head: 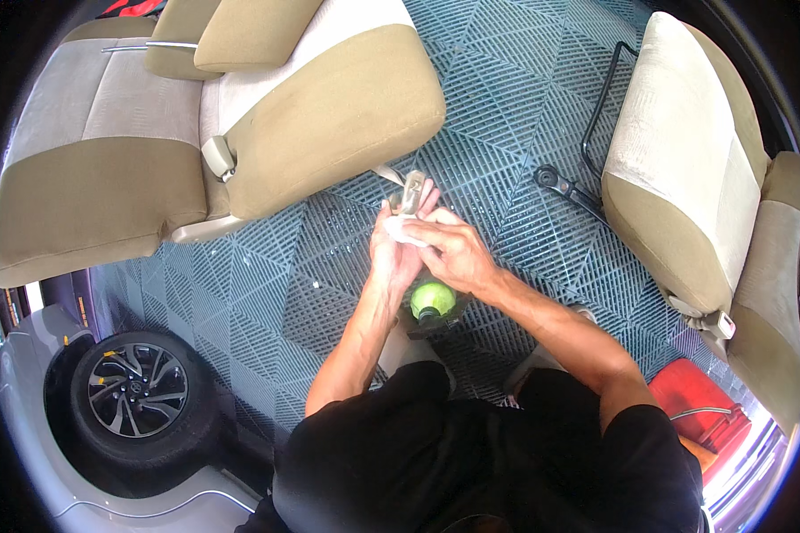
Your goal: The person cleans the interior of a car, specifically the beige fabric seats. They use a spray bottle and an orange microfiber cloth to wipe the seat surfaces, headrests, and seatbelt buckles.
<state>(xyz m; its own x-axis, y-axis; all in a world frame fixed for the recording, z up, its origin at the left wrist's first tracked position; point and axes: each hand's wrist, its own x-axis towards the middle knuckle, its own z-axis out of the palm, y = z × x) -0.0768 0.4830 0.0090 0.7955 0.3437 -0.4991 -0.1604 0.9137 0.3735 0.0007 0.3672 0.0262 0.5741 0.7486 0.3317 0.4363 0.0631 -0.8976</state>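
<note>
My left hand [390,256] is turned palm up beneath a beige seat-belt buckle [412,190]. A short pale strap [388,174] runs from the buckle towards the underside of the tan-and-cream car seat [347,113]. My right hand [459,256] presses a wadded white cloth [403,230] over the left palm, at the near end of the buckle. The fingers and cloth hide part of the buckle. Just below my hands, a lime-green container [433,300] with a dark neck stands near my legs.
Blue-grey slatted floor tiles [347,266] lie beneath everything. Another car seat [680,166] stands at right, its black metal bracket [563,186] jutting inward. A red bucket [697,406] is at lower right. At lower left is a car's wheel [139,390].
</note>
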